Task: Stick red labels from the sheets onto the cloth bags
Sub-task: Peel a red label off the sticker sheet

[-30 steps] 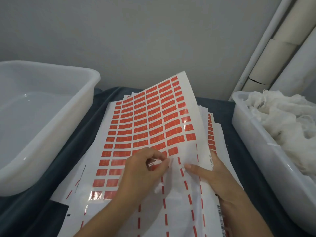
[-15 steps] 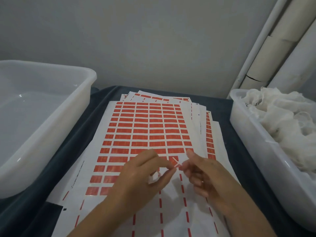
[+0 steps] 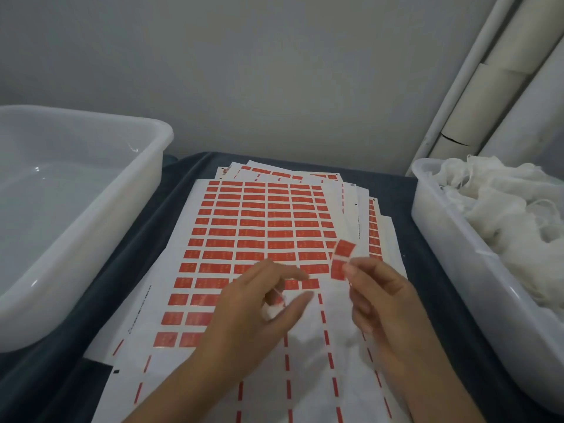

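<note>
Currently label (image 3: 342, 261) peeled, off sheet (image 3: 259, 227), not yet on any bag. Near rows of top sheet stripped; many red labels left further up. Bags (image 3: 500, 206) heaped in right bin (image 3: 451, 239), none taken out. Left bin (image 3: 91, 190) holds no bags. Judgement: early in cycle; fetch bag, apply label, repeat.

Right hand (image 3: 378, 297): thumb and forefinger pinch label by lower end, label raised above sheet's right edge. Left hand (image 3: 259, 306): above sheet, fingers loosely spread, holds nothing discernible.
</note>
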`<state>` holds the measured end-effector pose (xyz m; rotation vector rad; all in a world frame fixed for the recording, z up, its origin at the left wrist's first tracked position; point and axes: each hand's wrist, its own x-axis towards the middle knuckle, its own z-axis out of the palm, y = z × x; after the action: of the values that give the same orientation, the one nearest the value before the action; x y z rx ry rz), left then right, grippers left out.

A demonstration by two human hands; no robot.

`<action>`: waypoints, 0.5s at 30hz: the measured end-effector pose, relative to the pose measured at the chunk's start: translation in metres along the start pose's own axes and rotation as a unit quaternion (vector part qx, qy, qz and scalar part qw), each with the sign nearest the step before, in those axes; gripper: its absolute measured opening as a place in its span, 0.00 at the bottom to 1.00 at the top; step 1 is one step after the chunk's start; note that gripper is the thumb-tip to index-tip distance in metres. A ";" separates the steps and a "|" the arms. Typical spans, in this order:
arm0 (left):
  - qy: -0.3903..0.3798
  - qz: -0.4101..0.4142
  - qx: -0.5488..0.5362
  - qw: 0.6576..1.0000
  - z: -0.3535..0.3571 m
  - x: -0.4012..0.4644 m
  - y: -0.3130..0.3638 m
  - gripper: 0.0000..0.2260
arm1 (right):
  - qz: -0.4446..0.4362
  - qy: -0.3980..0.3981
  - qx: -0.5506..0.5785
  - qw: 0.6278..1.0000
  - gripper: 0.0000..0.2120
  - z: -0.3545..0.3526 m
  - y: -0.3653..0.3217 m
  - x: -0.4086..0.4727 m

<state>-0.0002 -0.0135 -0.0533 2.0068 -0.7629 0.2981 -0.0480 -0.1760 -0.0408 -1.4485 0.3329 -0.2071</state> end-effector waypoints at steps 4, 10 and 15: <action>0.000 -0.058 0.012 0.998 0.005 0.002 -0.004 0.20 | -0.174 -0.015 -0.147 0.974 0.23 0.020 0.001 -0.010; -0.064 0.014 0.112 0.992 0.011 -0.003 -0.008 0.24 | -0.146 -0.027 -0.200 0.968 0.30 0.036 0.016 -0.011; -0.053 0.050 0.170 0.983 0.015 -0.005 -0.011 0.32 | -0.159 -0.030 -0.220 0.962 0.29 0.033 0.020 -0.010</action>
<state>0.0010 -0.0201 -0.0711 2.3241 -0.9324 0.4047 -0.0475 -0.1396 -0.0567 -1.9452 0.0939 -0.3648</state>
